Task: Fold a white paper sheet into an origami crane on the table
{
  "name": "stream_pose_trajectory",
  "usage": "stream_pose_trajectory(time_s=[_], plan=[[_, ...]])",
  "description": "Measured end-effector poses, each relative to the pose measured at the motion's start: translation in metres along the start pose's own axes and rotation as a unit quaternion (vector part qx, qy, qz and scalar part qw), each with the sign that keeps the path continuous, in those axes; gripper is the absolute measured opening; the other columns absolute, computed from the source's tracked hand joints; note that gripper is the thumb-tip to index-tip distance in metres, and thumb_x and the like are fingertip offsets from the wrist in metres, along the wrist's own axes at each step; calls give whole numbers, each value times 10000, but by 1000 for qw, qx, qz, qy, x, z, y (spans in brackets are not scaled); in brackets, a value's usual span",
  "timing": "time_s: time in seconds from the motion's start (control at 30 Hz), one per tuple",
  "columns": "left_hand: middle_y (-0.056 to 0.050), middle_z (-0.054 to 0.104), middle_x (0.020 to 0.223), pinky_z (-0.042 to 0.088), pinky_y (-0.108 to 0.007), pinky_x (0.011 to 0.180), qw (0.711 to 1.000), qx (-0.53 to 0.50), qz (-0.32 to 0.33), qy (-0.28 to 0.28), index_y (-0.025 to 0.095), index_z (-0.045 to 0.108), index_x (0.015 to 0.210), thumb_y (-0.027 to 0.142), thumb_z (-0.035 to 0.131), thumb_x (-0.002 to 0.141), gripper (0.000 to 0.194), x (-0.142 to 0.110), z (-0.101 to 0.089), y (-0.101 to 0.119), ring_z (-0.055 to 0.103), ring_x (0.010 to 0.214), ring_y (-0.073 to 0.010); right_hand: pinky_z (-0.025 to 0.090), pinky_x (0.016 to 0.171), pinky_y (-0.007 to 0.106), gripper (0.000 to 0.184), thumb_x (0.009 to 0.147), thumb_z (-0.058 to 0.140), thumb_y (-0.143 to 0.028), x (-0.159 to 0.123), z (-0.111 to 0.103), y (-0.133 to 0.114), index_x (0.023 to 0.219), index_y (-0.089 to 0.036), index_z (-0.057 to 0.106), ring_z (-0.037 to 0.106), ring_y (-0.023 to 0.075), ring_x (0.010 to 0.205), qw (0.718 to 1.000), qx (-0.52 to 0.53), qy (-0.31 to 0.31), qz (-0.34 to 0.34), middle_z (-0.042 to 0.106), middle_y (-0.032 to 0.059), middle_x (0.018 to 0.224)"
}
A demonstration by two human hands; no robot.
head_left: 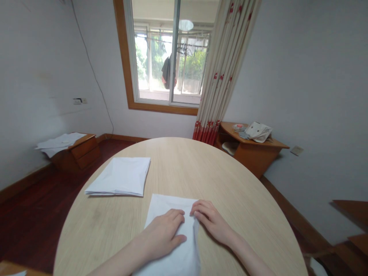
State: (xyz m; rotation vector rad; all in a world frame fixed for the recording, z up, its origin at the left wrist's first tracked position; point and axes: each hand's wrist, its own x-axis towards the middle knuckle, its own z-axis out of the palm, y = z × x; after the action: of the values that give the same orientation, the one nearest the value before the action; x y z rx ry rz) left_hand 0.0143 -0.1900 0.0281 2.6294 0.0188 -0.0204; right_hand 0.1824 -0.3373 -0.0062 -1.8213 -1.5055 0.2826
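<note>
A white sheet of paper [161, 203], seemingly folded, lies at the near middle of the round table, its right edge slightly raised and creased. My left hand [165, 234] rests flat on it with the thumb apart from the fingers. At the paper's right edge is my right hand [212, 220], its fingers bent over the edge and pressed together on it; the underside of this grip is hidden. To the left, farther off, a neat stack of folded white paper [122, 176] sits on the table.
The round wooden table [186, 161] fills the foreground. Beyond its left side stands a low brown cabinet [86, 151] with papers on top. A brown desk [253, 147] holding small items stands at the back right, beside a curtain [221, 76] and a window [156, 61].
</note>
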Motion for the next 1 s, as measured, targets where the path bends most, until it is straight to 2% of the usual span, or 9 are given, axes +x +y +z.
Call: stream_pose_trajectory(time_s=[0.27, 0.47, 0.57, 0.7, 0.83, 1.0], plan=[[-182, 472, 1382, 346, -433, 1070, 999, 37, -1, 5, 119, 532, 1182, 465, 744, 739, 601, 1, 12, 0, 414, 1292, -320, 430, 749, 322, 283, 960, 405, -375, 1, -3, -3, 774, -210, 541, 555, 194, 799, 999, 11, 2, 37, 604, 32, 811], [-202, 449, 1403, 322, -445, 1088, 999, 51, 1, 5, 107, 519, 1205, 480, 756, 722, 655, 1, 15, -1, 394, 1309, -332, 415, 697, 290, 146, 862, 579, -320, -3, -8, -3, 777, -213, 528, 525, 178, 751, 999, -8, -18, 49, 579, 9, 790], [-213, 457, 1390, 332, -456, 1082, 999, 44, -1, 6, 94, 521, 1183, 465, 770, 718, 645, 2, 14, -1, 399, 1305, -340, 413, 736, 308, 247, 784, 704, -387, -3, -8, 0, 791, -216, 526, 518, 197, 811, 999, -16, -39, 27, 579, 10, 838], [-171, 481, 1373, 382, -439, 1049, 999, 27, 6, 22, 141, 520, 1149, 364, 734, 787, 476, 4, 14, -6, 421, 1294, -305, 410, 811, 338, 391, 670, 813, -430, -2, -5, 5, 798, -217, 511, 505, 222, 917, 998, -24, -58, 22, 574, 17, 934], [-132, 474, 1381, 407, -440, 1036, 999, 0, 22, 41, 185, 509, 1144, 284, 655, 852, 341, 5, 16, -15, 421, 1301, -280, 400, 867, 345, 364, 681, 821, -361, -2, -5, 7, 818, -223, 513, 488, 221, 983, 997, -29, -66, 40, 558, 16, 999], [-115, 470, 1385, 408, -434, 1042, 998, -2, 35, 52, 195, 491, 1192, 226, 610, 868, 347, 6, 16, -21, 424, 1298, -262, 393, 897, 333, 350, 669, 832, -265, -2, -11, 8, 808, -227, 514, 482, 211, 1010, 996, -29, -65, 57, 551, 4, 1009]])
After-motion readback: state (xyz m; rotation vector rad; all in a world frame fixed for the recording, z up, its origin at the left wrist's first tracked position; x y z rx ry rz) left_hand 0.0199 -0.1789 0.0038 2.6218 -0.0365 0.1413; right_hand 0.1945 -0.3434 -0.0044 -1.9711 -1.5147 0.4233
